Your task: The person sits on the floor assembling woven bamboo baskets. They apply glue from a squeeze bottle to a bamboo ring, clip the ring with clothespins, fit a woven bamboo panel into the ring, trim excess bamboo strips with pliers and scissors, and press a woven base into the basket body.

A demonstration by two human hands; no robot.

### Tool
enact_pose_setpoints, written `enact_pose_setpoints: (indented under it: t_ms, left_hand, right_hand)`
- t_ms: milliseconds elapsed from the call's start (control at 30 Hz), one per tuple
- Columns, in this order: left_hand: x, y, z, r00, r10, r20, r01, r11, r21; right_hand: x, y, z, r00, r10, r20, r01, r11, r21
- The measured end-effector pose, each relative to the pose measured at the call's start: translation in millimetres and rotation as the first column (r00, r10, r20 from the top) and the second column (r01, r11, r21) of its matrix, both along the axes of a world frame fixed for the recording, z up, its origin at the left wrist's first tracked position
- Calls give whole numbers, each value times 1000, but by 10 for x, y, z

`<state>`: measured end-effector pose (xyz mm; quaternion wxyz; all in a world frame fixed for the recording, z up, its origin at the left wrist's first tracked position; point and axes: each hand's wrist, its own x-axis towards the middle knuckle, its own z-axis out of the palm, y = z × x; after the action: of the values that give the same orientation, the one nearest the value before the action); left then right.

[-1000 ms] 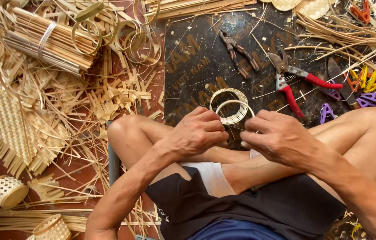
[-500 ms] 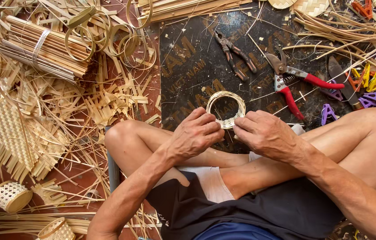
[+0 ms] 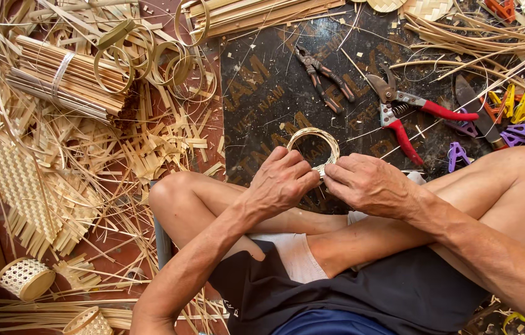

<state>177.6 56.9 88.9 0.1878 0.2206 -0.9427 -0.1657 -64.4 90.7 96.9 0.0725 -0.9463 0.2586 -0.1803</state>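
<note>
Above red-handled pruners (image 3: 421, 118) and pliers (image 3: 324, 71), both hands' fingers (image 3: 303, 170) pinch a bamboo ring (image 3: 314, 138).

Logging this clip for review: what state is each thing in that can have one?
Bamboo ring: closed loop, pinched at its lower edge by both hands.
Left hand: closed on the ring.
Right hand: closed on the ring.
Red-handled pruning shears: lying open.
Dark pliers: lying flat, handles spread.
Bamboo stick bundle: tied.
</note>
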Motion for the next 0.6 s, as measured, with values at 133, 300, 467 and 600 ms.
enact_pose_setpoints:
  t_ms: [133,300,467,600]
  left_hand:
    - [-108,2,-34,991,106,78,-113,988,104]
    - [-244,4,-87,946,244,213,-294,923,248]
    - [-297,-67,-161,914,220,340,-334,885,325]
    - [-306,-102,-209,898,163,408,-308,896,320]
  right_hand:
    - [-40,-38,-11,999,29,32,-27,998,-53]
    - [-56,-64,-54,998,68,5,-68,998,6]
    - [-84,-100,-99,997,73,30,-73,997,5]
    - [-95,-145,-127,995,81,63,-83,996,30]
